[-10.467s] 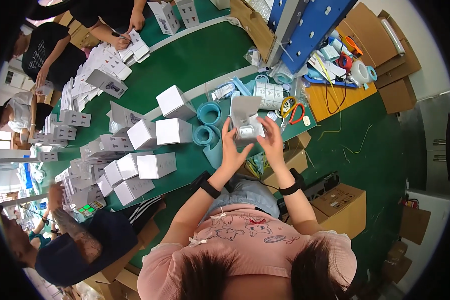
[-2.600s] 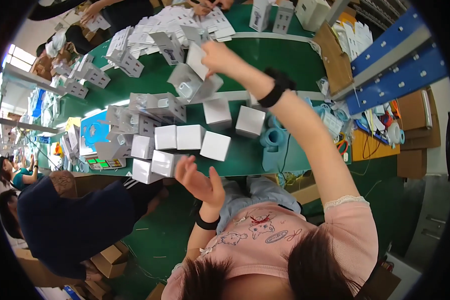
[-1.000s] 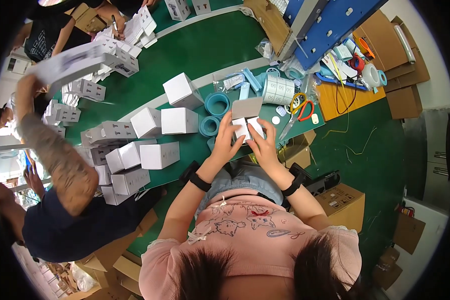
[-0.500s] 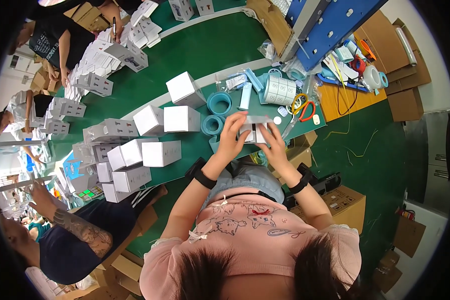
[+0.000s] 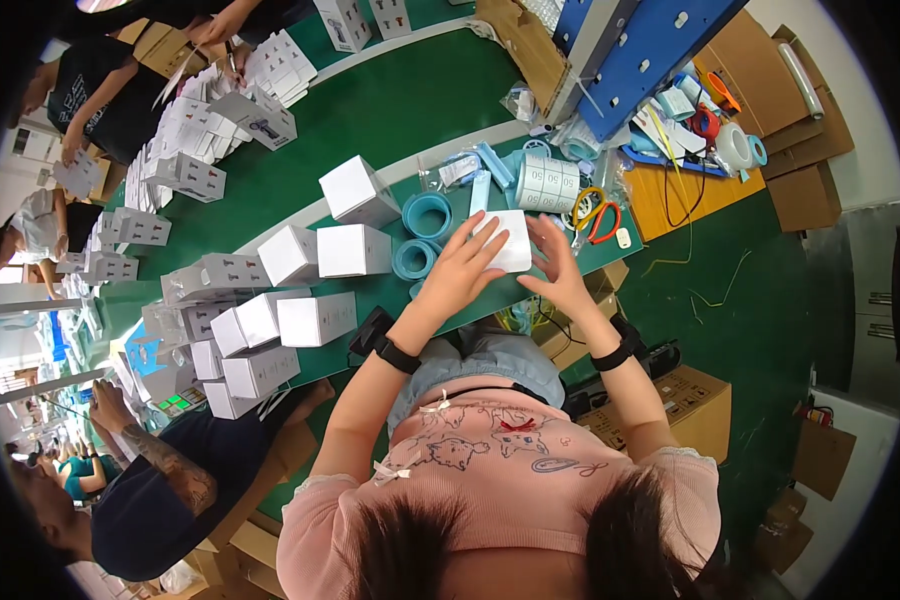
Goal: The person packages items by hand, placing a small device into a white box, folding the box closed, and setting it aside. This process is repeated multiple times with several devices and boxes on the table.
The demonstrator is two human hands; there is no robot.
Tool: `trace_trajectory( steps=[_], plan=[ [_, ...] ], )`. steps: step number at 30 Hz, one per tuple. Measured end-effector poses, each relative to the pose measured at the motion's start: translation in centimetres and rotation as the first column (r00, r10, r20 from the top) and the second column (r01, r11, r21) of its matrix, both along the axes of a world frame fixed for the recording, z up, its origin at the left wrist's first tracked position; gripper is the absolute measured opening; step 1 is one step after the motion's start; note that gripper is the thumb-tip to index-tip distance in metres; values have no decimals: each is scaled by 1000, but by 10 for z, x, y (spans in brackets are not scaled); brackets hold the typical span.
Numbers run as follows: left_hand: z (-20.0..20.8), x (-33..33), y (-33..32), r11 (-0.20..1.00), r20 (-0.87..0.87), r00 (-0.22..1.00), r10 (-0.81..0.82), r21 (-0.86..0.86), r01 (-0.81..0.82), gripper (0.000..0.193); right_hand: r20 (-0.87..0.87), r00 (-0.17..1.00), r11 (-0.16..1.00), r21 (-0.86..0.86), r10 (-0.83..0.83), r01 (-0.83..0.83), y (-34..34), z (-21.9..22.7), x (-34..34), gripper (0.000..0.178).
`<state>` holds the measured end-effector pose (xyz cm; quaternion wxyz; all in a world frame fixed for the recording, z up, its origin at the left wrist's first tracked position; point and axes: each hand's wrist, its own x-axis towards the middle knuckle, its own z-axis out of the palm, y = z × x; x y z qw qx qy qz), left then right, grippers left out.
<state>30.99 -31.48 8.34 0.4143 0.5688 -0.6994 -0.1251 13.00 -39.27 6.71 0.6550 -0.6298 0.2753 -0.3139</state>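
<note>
Lying across the white box [image 5: 512, 258], flap [image 5: 511, 229] now lowered, left fingers [image 5: 467, 241] outstretched; right fingers [image 5: 556, 247] spread alongside.

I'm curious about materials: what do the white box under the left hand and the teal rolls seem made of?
White box: probably smooth card, judging by its flat face and straight edges. Teal rolls: perhaps plastic, given their even colour and slight sheen, though that's uncertain.

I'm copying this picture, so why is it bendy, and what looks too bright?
Head view: the fisheye lens curves lines across the green table and leaves corners black; the far-left background is washed out in patches; the white box under the left hand looks plain, bright white.
</note>
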Motion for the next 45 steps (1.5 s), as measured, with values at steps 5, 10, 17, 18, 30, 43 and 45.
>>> trace_trajectory(
  steps=[5, 10, 17, 18, 30, 43, 45],
  plan=[
    [-1, 8, -6, 999, 233, 973, 4, -52, 8, 44, -101, 994, 927, -374, -40, -1, -7, 6, 5, 42],
    [-9, 5, -4, 995, 251, 968, 33, -103, -7, 42, -118, 987, 795, -607, -105, 12, -7, 1, 8, 36],
    [-14, -7, 0, 989, 202, 976, 77, -140, -49, 44, -123, 990, 675, -736, -63, -49, -10, -4, 4, 38],
    [-15, -7, 1, 989, 203, 976, 72, -140, -44, 45, -133, 989, 625, -778, -71, -60, -10, -2, 6, 38],
    [-35, -3, 2, 982, 264, 962, 64, -190, -14, 50, -85, 993, 557, -830, -77, -28, -4, -26, 6, 32],
    [19, -4, 56, 951, 154, 971, 182, -278, -134, 35, -233, 972, 871, -478, -5, -110, 15, 32, 32, 66],
    [44, 0, 90, 933, 137, 962, 238, -307, -187, 34, -194, 965, 809, -530, 175, -253, 35, 72, 44, 70]
  ],
)
